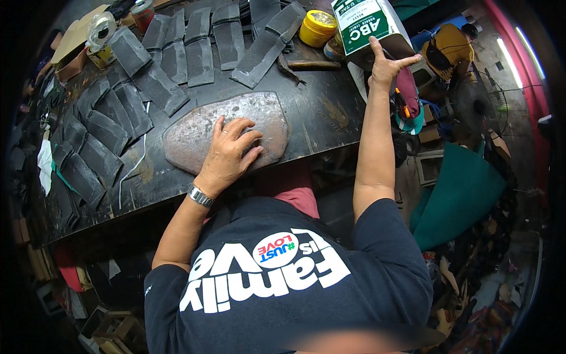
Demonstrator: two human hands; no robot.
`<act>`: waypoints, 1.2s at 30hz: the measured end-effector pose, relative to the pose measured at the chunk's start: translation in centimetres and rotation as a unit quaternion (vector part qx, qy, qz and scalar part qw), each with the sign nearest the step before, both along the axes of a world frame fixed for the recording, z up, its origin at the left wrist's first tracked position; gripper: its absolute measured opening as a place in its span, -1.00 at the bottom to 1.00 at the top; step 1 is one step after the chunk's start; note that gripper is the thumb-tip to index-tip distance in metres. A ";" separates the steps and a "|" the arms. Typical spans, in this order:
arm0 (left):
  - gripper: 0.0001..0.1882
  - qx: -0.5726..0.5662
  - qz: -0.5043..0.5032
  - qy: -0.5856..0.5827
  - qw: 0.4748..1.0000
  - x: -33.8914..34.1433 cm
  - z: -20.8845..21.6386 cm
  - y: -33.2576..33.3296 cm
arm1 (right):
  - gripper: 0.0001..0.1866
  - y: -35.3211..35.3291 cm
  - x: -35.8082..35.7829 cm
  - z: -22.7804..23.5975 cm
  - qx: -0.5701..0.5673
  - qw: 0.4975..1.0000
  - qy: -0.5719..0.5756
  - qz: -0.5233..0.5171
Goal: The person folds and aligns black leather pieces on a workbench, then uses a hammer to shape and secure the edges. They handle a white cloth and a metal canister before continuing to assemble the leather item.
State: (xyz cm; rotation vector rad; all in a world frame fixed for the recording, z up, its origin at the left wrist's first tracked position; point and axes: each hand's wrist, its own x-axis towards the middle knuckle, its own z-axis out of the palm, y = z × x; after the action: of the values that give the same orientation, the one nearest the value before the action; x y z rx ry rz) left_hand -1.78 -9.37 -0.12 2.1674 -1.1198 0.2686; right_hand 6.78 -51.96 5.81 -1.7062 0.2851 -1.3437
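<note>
The slab [200, 131] is brownish grey, mottled with paler specks and darker pits. The table [318, 112] is black with faint golden motifs. The strips [200, 62] are charcoal, dusted whitish along their edges. The can [364, 26] is white and green — dark brown below the label. The tub [317, 30] is bright yellow. The T-shirt [377, 280] is black, printed in white, with a round white badge [275, 248] lettered in red, blue and green. The watch [201, 196] is silver, the big sheet [460, 192] deep green. The distant worker's top [453, 47] looks mustard — hard to be sure.
</note>
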 end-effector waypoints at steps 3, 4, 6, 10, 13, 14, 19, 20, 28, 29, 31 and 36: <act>-0.69 0.007 -0.004 -0.001 1.000 0.0 0.1 -0.1 | 0.56 -0.3 0.3 0.6 0.008 1.000 0.015 -0.011; -0.70 0.008 -0.005 -0.005 1.000 0.0 0.1 -0.1 | 0.56 0.0 0.3 0.9 0.001 0.998 0.045 -0.033; -0.70 0.010 -0.007 -0.015 1.000 0.0 0.1 -0.2 | 0.56 0.7 0.5 1.5 -0.015 0.993 0.085 -0.079; -0.71 0.001 -0.004 -0.012 1.000 -0.1 0.2 -0.2 | 0.59 2.0 1.2 2.9 -0.057 0.969 0.172 -0.170; -0.71 0.005 -0.003 -0.009 1.000 -0.1 0.2 -0.2 | 0.66 1.8 1.9 3.8 -0.052 0.957 0.198 -0.206; -0.71 0.005 -0.005 -0.009 1.000 -0.1 0.2 -0.1 | 0.63 1.7 2.1 3.9 -0.037 0.957 0.192 -0.212; -0.72 0.001 -0.010 -0.001 1.000 0.2 0.1 -0.1 | 0.53 0.9 1.5 3.9 -0.001 0.987 0.094 -0.131; -0.72 -0.002 -0.010 -0.001 1.000 0.1 0.0 -0.1 | 0.51 0.9 1.0 4.0 -0.002 0.990 0.076 -0.116; -0.72 -0.014 -0.021 0.001 1.000 0.4 -0.2 -0.1 | 0.35 1.9 -8.7 7.9 -0.068 0.989 -0.103 0.076; -0.72 -0.010 -0.020 0.004 1.000 0.4 -0.2 0.0 | 0.32 2.2 -11.1 8.5 -0.055 0.984 -0.122 0.114; -0.72 -0.008 -0.014 -0.010 1.000 0.5 -0.5 0.1 | 0.24 2.5 -16.9 10.2 -0.040 0.974 -0.133 0.181; -0.73 -0.023 -0.024 -0.001 0.999 0.7 -0.9 0.0 | 0.18 4.8 -32.6 12.3 -0.104 0.994 0.008 0.042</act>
State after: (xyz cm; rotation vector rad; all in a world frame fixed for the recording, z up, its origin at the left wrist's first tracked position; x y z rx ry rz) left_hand -1.12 -9.32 -0.99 2.0977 -1.1537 0.2717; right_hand -25.80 -47.16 18.10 -1.8810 0.0831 -1.3358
